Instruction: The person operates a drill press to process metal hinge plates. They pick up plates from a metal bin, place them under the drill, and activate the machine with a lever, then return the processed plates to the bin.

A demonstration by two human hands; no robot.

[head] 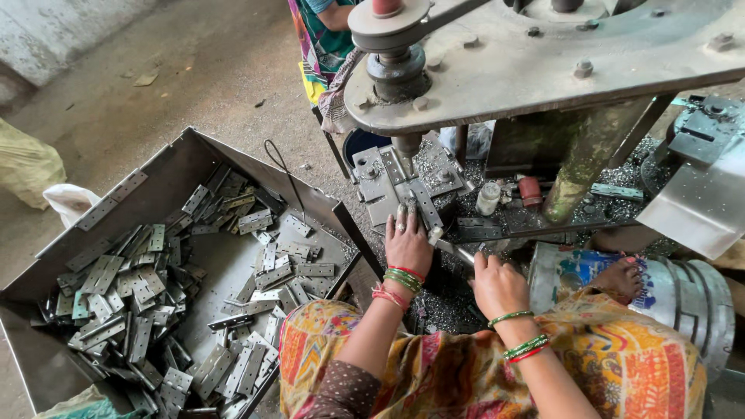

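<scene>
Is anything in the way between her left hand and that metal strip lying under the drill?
Nothing visible. The left hand already rests with its fingertips on the hinge strip lying on the jig below the drill spindle. The right hand sits apart, gripping a metal rod beside it.

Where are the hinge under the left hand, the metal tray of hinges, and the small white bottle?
hinge [425,208], head view, on its bare plate beyond the left fingertips.
metal tray [167,167], head view, on its bare far wall.
small white bottle [488,199], head view, on the middle of its body.
</scene>
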